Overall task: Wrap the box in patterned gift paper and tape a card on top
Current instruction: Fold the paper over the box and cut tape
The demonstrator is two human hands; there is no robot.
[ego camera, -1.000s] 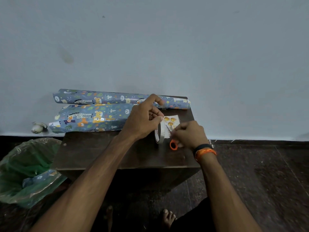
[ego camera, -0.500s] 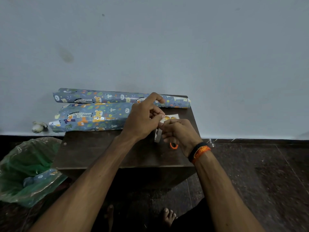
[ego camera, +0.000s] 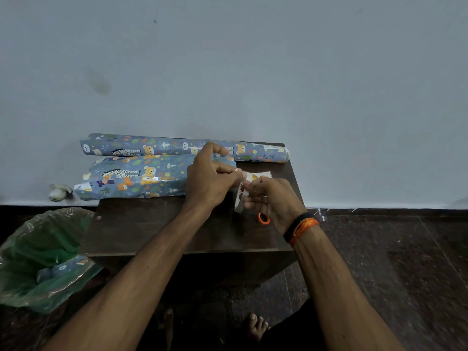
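Note:
The box (ego camera: 131, 178), wrapped in blue animal-print paper, lies at the back left of the small dark table (ego camera: 152, 229). Behind it lies the paper roll (ego camera: 162, 146) against the wall. A roll of clear tape (ego camera: 239, 196) stands on edge between my hands. My left hand (ego camera: 210, 181) grips the tape roll from the left. My right hand (ego camera: 272, 201) pinches the tape's end at the top of the roll. The card (ego camera: 260, 176) with orange pictures lies just behind my hands, partly hidden. An orange scissors handle (ego camera: 264, 219) shows under my right hand.
A green plastic bag (ego camera: 43, 257) with paper scraps sits on the floor at the left. A small pale object (ego camera: 59, 192) lies by the wall. The wall stands right behind the table. My bare feet (ego camera: 257, 325) are under the table's front edge.
My right hand has come off the scissors and moved up to the tape roll, where it now pinches the tape end. My left hand stays on the roll.

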